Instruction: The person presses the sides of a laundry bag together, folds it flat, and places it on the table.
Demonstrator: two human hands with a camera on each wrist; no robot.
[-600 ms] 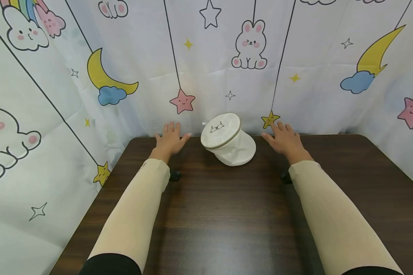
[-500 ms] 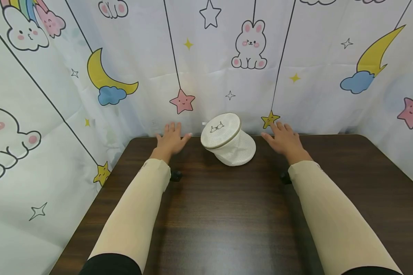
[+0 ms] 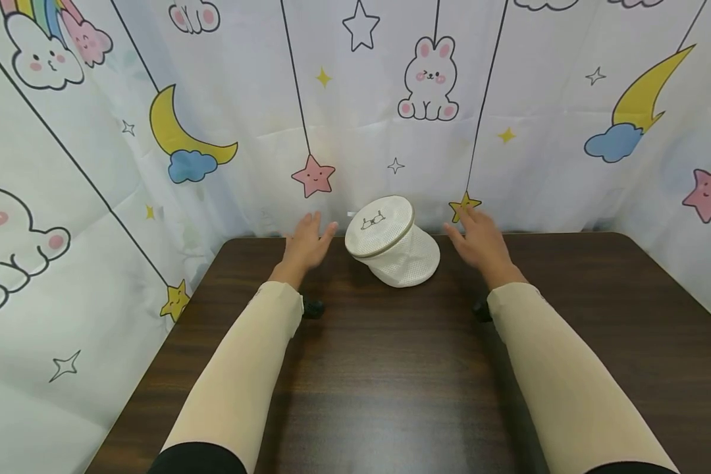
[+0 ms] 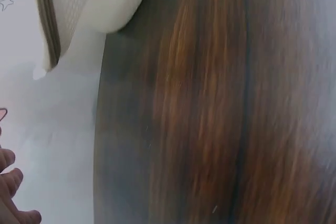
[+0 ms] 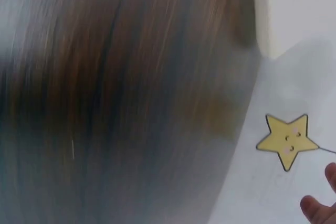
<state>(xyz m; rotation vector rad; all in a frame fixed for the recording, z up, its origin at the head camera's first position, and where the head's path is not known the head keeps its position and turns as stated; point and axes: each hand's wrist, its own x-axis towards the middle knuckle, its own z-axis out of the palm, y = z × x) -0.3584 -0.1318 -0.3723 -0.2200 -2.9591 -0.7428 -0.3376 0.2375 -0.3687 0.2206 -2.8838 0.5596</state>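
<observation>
Mesh bag [image 3: 392, 242], at far edge of worktop [image 3: 385, 355]; left hand [image 3: 305, 245] and right hand [image 3: 481, 245] alongside, spread, empty; uneven push could topple it over that edge.

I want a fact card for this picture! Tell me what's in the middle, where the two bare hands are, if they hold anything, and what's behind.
Surface: dark brown wood-grain table
Middle: cylindrical white mesh bag, tilted round top, near the far edge
Left of it: bare left hand, not touching
Right of it: bare right hand, not touching
Held: nothing
Behind: cartoon-printed white cloth
</observation>
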